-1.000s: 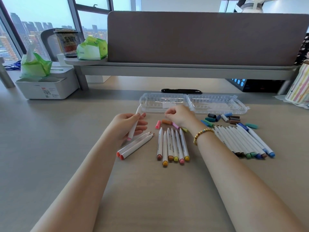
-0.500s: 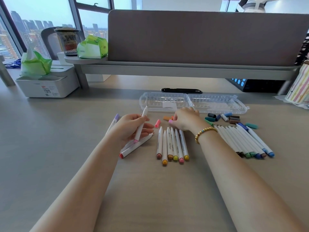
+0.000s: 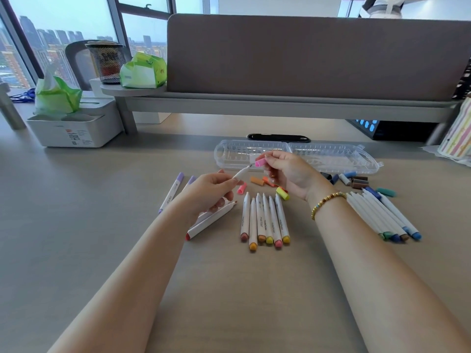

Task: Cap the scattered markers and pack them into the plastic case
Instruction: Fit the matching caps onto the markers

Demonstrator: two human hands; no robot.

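Item: pink cap (image 3: 260, 163) — pinched in my right hand (image 3: 288, 174), lifted off the desk since a moment ago and now just short of the tip of the white marker (image 3: 240, 174) gripped in my left hand (image 3: 211, 192). Capping looks imminent. Two purple-capped markers (image 3: 173, 191) lie toward the desk's left edge; a row of six uncapped markers (image 3: 265, 220) sits mid-desk. The plastic case (image 3: 331, 159) — open, holding no markers — lies toward the far edge, loose caps (image 3: 356, 180) beside it.
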